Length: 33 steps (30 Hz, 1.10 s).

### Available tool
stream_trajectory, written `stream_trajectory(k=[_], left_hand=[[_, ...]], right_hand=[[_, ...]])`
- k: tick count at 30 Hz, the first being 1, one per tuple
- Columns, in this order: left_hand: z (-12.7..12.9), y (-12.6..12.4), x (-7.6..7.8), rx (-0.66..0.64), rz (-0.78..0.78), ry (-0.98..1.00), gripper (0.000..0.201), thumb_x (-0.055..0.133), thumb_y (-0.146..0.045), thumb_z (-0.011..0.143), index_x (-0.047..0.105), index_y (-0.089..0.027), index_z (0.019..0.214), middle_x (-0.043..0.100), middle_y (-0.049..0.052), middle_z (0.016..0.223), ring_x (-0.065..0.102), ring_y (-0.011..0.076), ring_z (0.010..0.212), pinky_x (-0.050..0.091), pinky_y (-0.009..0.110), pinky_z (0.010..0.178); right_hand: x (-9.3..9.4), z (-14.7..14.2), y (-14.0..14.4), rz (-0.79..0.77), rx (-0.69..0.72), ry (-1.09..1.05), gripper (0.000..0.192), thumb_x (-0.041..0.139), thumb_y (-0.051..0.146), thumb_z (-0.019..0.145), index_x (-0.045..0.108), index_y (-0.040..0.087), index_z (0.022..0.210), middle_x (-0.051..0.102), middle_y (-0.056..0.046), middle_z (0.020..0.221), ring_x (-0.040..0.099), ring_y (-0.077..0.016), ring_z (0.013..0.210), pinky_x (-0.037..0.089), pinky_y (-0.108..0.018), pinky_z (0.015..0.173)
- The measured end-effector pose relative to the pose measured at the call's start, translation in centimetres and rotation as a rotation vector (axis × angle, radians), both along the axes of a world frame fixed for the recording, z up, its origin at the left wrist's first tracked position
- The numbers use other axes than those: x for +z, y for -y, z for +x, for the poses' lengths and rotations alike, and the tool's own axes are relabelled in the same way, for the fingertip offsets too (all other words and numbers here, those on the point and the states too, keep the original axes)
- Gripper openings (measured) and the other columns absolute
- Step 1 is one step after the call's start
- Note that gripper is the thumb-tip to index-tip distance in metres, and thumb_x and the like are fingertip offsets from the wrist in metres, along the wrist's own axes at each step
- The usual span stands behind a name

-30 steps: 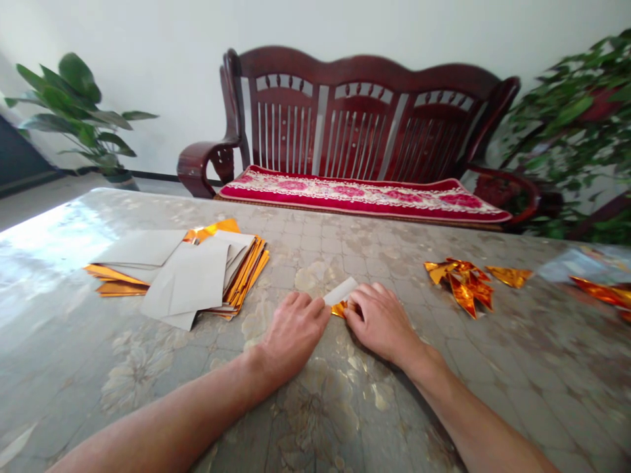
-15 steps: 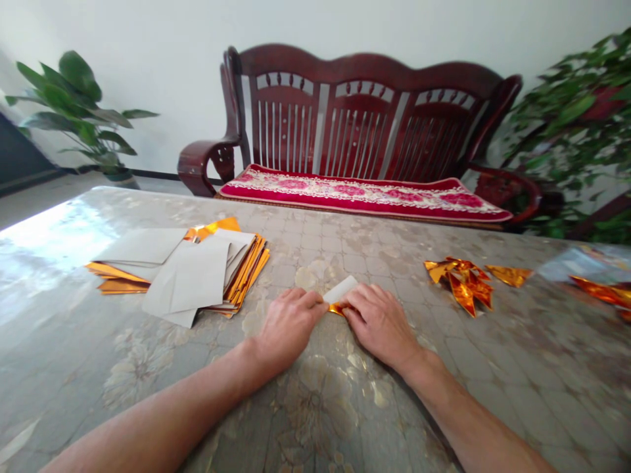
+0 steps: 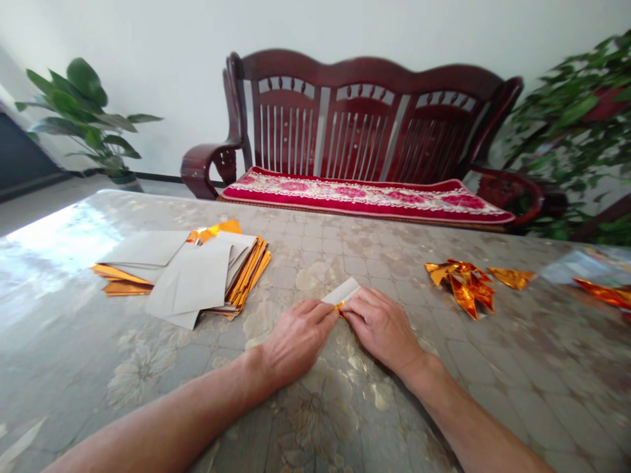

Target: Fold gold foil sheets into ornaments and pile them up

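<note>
At far left on the table (image 3: 123, 368) lies a stack of foil sheets (image 3: 197, 272), gold faces and grey-white backs mixed, well apart from both hands.

The left hand (image 3: 296, 338) rests palm down on the table, fingers drawn together, with its fingertips (image 3: 329, 314) pressing the near edge of the folded foil paper (image 3: 342, 292). The paper lies flat between the two hands, its white back uppermost and a sliver of gold showing at the crease.

Handling judgement: the sheet is likely very light and thin, holds a crease once pressed, and has a slick metallic face that may slide on the glossy table surface (it would also tear or crumple under a hard pull). Best held by pinching at the folded edge, or pinned flat under the fingertips.

The right hand (image 3: 382, 325) mirrors the left, fingers closed together and tips bearing on the same edge of the paper from the right side. Most of the sheet projects away beyond both sets of fingertips.

Further right, folded gold pieces (image 3: 463, 279) lie in a loose cluster, well apart from the hands.
</note>
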State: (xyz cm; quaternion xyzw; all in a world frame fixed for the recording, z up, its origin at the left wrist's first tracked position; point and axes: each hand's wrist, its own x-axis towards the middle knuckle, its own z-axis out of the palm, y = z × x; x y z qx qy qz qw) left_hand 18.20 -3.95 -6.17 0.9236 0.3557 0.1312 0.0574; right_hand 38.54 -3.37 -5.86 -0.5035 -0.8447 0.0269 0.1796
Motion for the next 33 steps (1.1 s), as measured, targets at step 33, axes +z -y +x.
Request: stream_trajectory(k=[33], left_hand=[[0.8, 1.8, -0.1, 0.011, -0.009, -0.098, 0.018, 0.046, -0.012, 0.094, 0.053, -0.021, 0.107, 0.058, 0.004, 0.101, 0.055, 0.0214, 0.09, 0.051, 0.035, 0.077]], right_hand=[[-0.6, -0.4, -0.4, -0.033, -0.141, -0.088, 0.005, 0.062, 0.023, 0.091, 0.061, 0.023, 0.086, 0.063, -0.001, 0.091, 0.052, -0.0194, 0.089, 0.036, -0.031, 0.078]])
